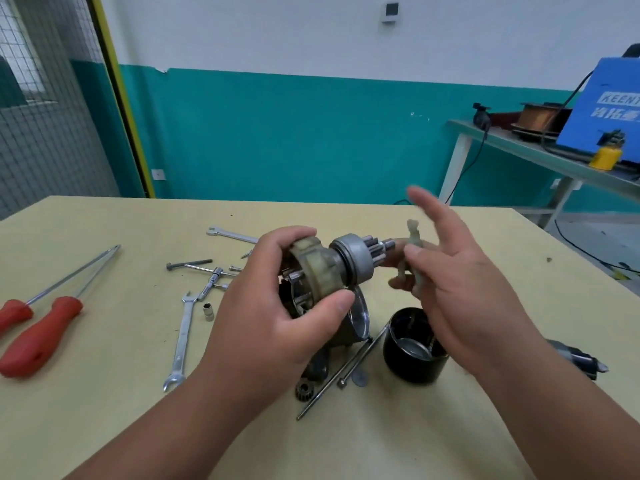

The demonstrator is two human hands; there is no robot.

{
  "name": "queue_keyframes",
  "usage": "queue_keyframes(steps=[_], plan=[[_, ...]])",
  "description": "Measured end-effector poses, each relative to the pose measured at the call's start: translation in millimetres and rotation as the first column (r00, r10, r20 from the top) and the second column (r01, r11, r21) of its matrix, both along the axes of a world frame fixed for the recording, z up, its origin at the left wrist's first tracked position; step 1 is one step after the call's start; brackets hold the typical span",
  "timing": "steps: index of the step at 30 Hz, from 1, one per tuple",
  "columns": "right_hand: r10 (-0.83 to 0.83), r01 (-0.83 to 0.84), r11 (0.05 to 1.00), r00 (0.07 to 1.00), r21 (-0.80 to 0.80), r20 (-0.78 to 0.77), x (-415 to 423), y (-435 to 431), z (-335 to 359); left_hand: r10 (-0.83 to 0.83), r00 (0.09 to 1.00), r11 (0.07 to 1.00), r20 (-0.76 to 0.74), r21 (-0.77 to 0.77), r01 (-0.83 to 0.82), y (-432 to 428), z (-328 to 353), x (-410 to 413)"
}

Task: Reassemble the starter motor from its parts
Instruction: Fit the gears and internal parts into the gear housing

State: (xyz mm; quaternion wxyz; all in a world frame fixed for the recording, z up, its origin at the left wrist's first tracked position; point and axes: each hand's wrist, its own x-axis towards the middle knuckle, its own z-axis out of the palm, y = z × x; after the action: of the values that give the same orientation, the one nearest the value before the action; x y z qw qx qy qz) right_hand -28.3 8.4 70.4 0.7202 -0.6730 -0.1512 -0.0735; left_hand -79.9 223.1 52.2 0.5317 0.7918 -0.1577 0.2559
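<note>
Head view: the left hand (277, 306) is gripping with curled fingers the grey metal pinion drive with a pale plastic ring (332, 261), holding it above the yellowish wooden table (104, 410). The right hand (460, 289) is pinching a pale translucent plastic lever (414, 233) just beside the pinion tip — the index finger is stretching out. A black metal cylinder housing (401, 355) is standing below.

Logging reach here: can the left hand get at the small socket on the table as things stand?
Probably not yet: the path to the small socket is open, beside the wrench, but the left hand grips the pinion drive assembly.
</note>
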Motion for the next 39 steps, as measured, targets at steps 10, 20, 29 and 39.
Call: queue_keyframes(steps=[10,20,29,39], plan=[[0.039,-0.094,0.961,0.977,0.259,0.211,-8,-4,13,0.048,0.999,0.983,-0.020,0.176,-0.044,1,-2,-1],[0.134,-0.181,0.974,0.944,0.134,0.302,-17,-2,12,0.077,0.996,0.948,0.041,0.306,-0.086,-1,-2,-3],[0.112,0.003,0.949,0.931,-0.315,0.347,-17,2,4,0.077,0.986,0.927,0.151,0.353,-0.127,-3,-1,-4],[0.114,-0.043,0.964,0.958,-0.262,0.262,-14,10,-4,0.067,0.997,0.949,0.027,0.308,-0.072,-2,2,-5]])
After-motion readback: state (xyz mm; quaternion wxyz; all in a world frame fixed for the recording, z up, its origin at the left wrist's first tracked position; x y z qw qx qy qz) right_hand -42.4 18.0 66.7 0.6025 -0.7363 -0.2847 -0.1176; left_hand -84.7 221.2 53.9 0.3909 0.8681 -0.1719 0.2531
